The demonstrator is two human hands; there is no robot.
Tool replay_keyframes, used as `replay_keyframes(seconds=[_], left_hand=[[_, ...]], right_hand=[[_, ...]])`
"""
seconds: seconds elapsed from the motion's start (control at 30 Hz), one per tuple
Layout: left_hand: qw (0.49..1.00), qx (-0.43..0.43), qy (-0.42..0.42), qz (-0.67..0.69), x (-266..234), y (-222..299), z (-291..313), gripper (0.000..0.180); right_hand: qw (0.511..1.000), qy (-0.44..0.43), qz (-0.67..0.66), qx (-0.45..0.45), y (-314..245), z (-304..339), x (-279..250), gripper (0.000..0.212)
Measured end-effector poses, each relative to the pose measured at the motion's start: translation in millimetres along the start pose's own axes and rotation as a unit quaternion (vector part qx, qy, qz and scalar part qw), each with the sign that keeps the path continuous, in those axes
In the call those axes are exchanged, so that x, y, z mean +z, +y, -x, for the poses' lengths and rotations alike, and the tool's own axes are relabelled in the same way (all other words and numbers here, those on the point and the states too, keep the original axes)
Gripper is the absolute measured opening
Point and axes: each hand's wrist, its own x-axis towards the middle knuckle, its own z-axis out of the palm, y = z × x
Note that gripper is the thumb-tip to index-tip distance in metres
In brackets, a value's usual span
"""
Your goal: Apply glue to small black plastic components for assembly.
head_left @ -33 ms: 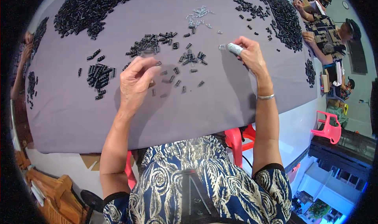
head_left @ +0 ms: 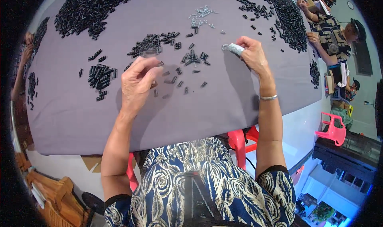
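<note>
My left hand (head_left: 137, 81) hovers over the grey cloth, its thumb and index finger curled toward each other. A small black cylindrical piece (head_left: 160, 63) shows between those fingertips. On the right, the index finger of my right hand (head_left: 252, 53) stretches left in a white wrapping (head_left: 234, 48), the other fingers curled. Its tip meets a small clear plastic piece (head_left: 224, 47). Between my hands lie a cluster of black pieces (head_left: 192, 58) and several scattered ones. Beside my left hand are a larger cluster of black pieces (head_left: 147, 45) and another small pile (head_left: 99, 77).
A grey cloth (head_left: 199, 119) covers the table. Large heaps of black pieces lie at the far left (head_left: 91, 9) and far right (head_left: 287, 21). Clear pieces (head_left: 202, 12) are heaped at the far middle. A co-worker (head_left: 329, 39) sits at the right edge; another person's hand (head_left: 28, 47) is at the left.
My right index finger has shifted slightly left, its wrapped tip closer over the clear piece. My left hand has not visibly moved.
</note>
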Motion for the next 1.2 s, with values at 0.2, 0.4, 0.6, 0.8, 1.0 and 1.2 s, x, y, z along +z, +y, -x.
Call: replay_keyframes(seconds=[0.2,0.4,0.6,0.8,1.0,1.2], left_hand=[[1.000,-0.001,-0.008,-0.013,-0.5,0.4,0.8,0.012],[1.000,0.020,-0.004,-0.016,2.0,-0.5,1.5,0.013],[1.000,0.009,-0.009,-0.007,3.6,-0.9,2.2,0.014],[0.999,0.007,-0.028,-0.029,1.3,0.2,1.8,0.013],[0.999,-0.003,-0.033,-0.016,1.6,0.0,4.5,0.014],[0.997,0.054,-0.042,-0.040,5.2,-4.6,3.9,0.013]], right_hand=[[0.991,0.029,0.123,-0.032,11.3,-10.4,-6.0,0.008],[0.998,0.015,-0.016,0.057,3.1,-0.4,-11.0,0.005],[0.997,0.020,0.058,-0.057,1.6,-3.8,7.9,0.009],[0.974,0.052,0.110,-0.190,13.4,-14.4,10.9,0.003],[0.970,-0.002,0.157,-0.187,4.2,-14.6,5.6,0.004],[0.985,-0.121,-0.121,-0.019,-34.0,15.7,16.4,0.004]])
